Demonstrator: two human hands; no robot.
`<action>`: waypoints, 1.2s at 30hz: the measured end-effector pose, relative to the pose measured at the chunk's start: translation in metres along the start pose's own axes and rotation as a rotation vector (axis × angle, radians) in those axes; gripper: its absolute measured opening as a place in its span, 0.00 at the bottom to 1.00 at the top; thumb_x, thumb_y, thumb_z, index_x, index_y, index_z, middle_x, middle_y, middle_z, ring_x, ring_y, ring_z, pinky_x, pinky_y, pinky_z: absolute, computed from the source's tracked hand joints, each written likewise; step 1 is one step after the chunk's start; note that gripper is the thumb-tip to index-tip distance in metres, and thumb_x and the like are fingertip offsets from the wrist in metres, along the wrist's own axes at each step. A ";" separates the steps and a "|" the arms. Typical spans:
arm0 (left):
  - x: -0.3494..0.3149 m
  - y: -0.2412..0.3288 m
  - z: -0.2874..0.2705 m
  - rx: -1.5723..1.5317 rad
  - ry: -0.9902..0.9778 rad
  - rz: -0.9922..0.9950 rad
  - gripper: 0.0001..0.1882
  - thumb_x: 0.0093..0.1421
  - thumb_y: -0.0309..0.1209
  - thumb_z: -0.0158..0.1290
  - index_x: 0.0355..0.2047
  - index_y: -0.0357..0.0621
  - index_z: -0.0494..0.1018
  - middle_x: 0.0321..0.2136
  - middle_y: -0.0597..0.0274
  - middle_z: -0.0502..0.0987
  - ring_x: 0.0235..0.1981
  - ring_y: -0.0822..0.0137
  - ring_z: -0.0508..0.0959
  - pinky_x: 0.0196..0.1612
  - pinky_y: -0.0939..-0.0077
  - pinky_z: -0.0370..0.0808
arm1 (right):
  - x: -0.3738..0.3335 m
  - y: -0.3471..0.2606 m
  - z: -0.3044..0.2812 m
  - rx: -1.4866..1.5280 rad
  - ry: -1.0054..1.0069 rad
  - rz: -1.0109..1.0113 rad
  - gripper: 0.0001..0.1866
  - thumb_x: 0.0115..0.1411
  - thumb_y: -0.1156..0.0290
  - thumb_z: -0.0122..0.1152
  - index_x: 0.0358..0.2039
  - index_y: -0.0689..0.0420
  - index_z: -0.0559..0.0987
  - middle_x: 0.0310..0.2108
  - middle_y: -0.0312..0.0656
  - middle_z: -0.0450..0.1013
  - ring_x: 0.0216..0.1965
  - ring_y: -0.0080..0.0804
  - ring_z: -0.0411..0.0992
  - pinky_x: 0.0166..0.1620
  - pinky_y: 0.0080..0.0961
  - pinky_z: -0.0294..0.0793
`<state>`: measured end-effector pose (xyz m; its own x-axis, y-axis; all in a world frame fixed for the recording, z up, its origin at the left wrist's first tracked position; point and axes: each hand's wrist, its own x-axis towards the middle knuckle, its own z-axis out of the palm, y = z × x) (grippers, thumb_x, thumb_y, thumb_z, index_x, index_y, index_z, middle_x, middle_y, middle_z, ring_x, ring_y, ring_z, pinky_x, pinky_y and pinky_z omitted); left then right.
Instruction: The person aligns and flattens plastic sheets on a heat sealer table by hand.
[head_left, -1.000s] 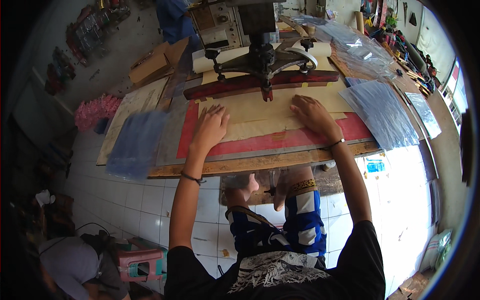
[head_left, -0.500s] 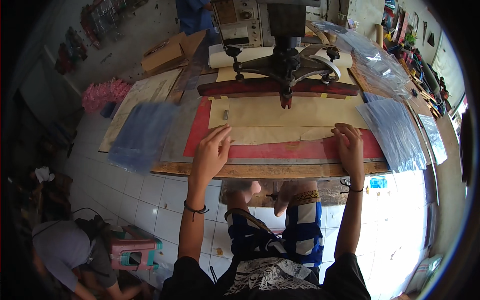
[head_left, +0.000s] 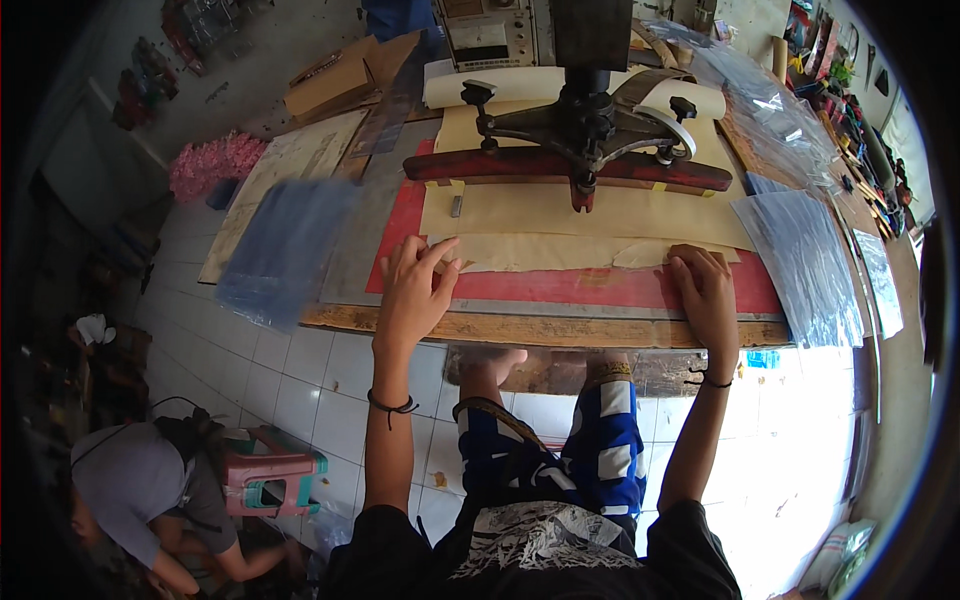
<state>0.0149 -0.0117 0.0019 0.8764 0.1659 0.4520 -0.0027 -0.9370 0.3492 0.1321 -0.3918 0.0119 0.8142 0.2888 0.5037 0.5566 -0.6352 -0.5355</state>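
Note:
My left hand [head_left: 411, 290] is at the left front of the cream sheet [head_left: 560, 252], its fingers curled and thumb close to the index finger. My right hand [head_left: 706, 300] is bent in the same way at the sheet's right front. A faint sheen between them looks like a clear plastic sheet [head_left: 610, 288] pinched at both sides; its edges are hard to make out. Beneath lies a red mat [head_left: 540, 287]. Just beyond my hands hangs a press head with a long red-brown bar [head_left: 480, 168]. A small metal block [head_left: 456, 206] rests on the cream sheet.
Blue-tinted plastic sheets [head_left: 285, 245] overhang the bench at left, more clear sheets [head_left: 800, 262] at right. A wooden edge [head_left: 560, 330] runs along the bench front. A cardboard box [head_left: 332, 75] stands at back left. Someone crouches [head_left: 135, 470] by a pink stool [head_left: 270, 478] at lower left.
My left hand has risen slightly in the picture and its fingers look a little more spread. The right hand sits slightly further right. The whole view has shifted a little; the press looks unchanged.

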 end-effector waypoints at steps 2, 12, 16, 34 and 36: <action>0.001 0.001 -0.001 0.003 -0.030 -0.016 0.17 0.69 0.38 0.55 0.56 0.52 0.79 0.39 0.59 0.73 0.48 0.57 0.73 0.56 0.59 0.62 | -0.001 0.000 0.000 -0.005 0.009 -0.005 0.10 0.67 0.68 0.61 0.41 0.61 0.84 0.42 0.44 0.82 0.46 0.48 0.73 0.53 0.40 0.70; -0.006 0.000 0.002 -0.017 0.031 -0.005 0.14 0.67 0.37 0.57 0.52 0.56 0.82 0.36 0.63 0.71 0.43 0.59 0.72 0.53 0.58 0.65 | -0.007 -0.002 -0.002 0.049 0.008 -0.012 0.10 0.66 0.68 0.62 0.40 0.61 0.84 0.43 0.43 0.82 0.46 0.46 0.74 0.53 0.39 0.71; -0.007 0.000 0.002 -0.037 0.055 -0.014 0.14 0.68 0.37 0.57 0.51 0.55 0.82 0.35 0.63 0.71 0.43 0.59 0.73 0.55 0.57 0.65 | -0.007 -0.005 -0.007 0.011 0.006 -0.029 0.10 0.66 0.68 0.62 0.40 0.61 0.84 0.43 0.43 0.82 0.46 0.45 0.74 0.52 0.37 0.72; -0.007 -0.005 0.007 -0.057 0.083 -0.025 0.12 0.66 0.34 0.57 0.49 0.54 0.83 0.37 0.62 0.73 0.44 0.57 0.74 0.56 0.56 0.66 | -0.009 0.000 -0.005 0.056 0.007 -0.048 0.09 0.65 0.67 0.62 0.39 0.59 0.84 0.43 0.41 0.82 0.46 0.45 0.74 0.54 0.39 0.71; -0.007 -0.004 0.006 -0.073 0.081 -0.031 0.12 0.66 0.34 0.57 0.49 0.54 0.83 0.37 0.62 0.74 0.44 0.57 0.74 0.55 0.56 0.66 | -0.008 0.000 -0.005 0.051 -0.003 -0.048 0.09 0.65 0.67 0.62 0.39 0.59 0.84 0.43 0.41 0.82 0.46 0.45 0.74 0.54 0.39 0.71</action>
<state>0.0117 -0.0105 -0.0074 0.8350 0.2211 0.5038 -0.0142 -0.9068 0.4213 0.1245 -0.3974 0.0114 0.7865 0.3203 0.5281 0.6031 -0.5827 -0.5447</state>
